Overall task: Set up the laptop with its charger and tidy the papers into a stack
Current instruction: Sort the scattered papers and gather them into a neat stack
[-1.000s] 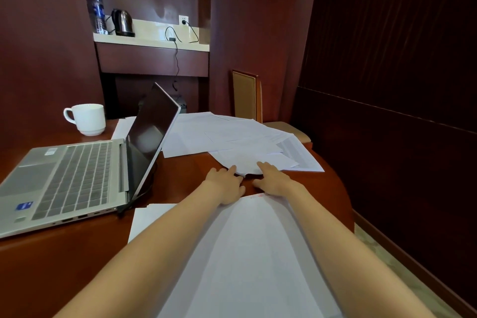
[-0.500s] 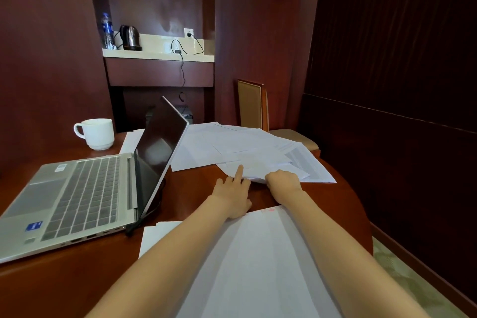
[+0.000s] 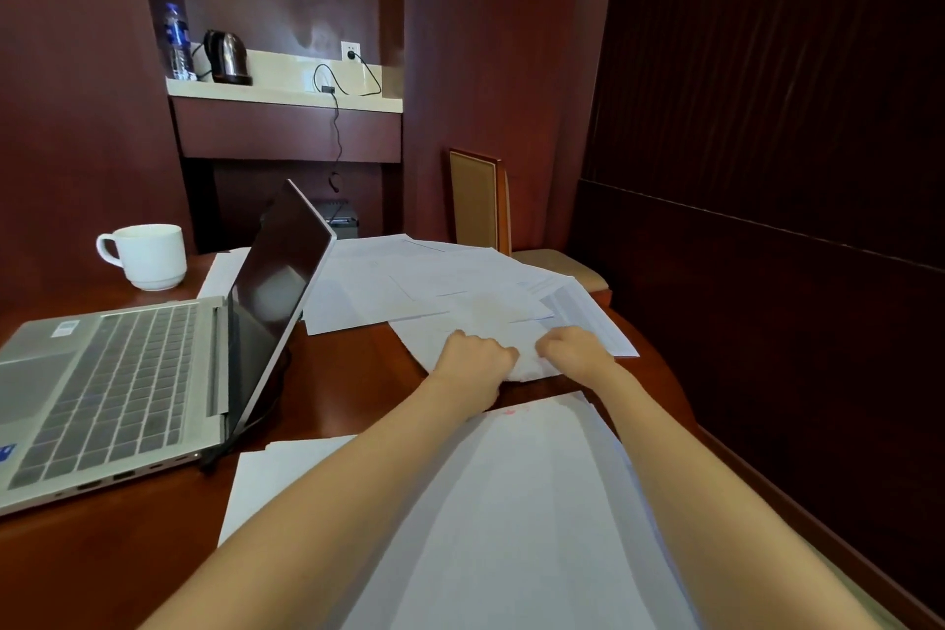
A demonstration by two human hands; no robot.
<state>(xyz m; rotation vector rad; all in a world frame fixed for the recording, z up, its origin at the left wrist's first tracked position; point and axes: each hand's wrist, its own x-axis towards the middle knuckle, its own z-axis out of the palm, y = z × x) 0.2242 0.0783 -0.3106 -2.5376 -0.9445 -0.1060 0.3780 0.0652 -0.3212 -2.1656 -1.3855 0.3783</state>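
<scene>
There, the left hand [image 3: 478,358] and right hand [image 3: 575,350] curl side by side into the near edge of the loose sheets [image 3: 434,281], bunching thin white paper that fans across the far half of the table [image 3: 358,373]. A flatter stack [image 3: 537,501] lies beneath the forearms. The tabletop is glossy reddish-brown wood. The silver laptop [image 3: 117,384] stands open at left, with a white ceramic mug [image 3: 148,256] behind it. Beyond are dark panelled walls, a tan upholstered chair [image 3: 478,200] and a pale shelf [image 3: 286,95] bearing a steel kettle [image 3: 225,56].

No legible text on papers [image 3: 440,281] or laptop [image 3: 117,389].
</scene>
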